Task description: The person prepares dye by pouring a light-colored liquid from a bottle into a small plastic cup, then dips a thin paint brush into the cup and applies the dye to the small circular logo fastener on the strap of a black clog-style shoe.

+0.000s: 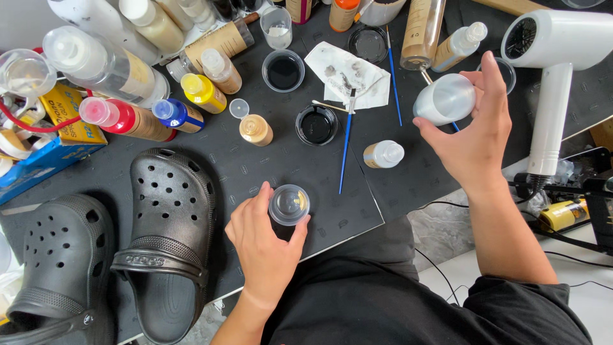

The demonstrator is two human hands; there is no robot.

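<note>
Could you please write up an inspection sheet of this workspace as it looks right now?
Surface: black mat over a pale table.
Job's things: small clear cup; frosted plastic cup, tilted.
Clutter: two black clogs; paint bottles; dishes of black paint; blue-handled brushes; stained tissue; white hair dryer.
Grippers: left hand grips the small clear cup on the mat; right hand holds the frosted plastic cup above it.
Cables: black cords trail at the right edge.
Surroundings: blue box at left; grey floor below.
</note>
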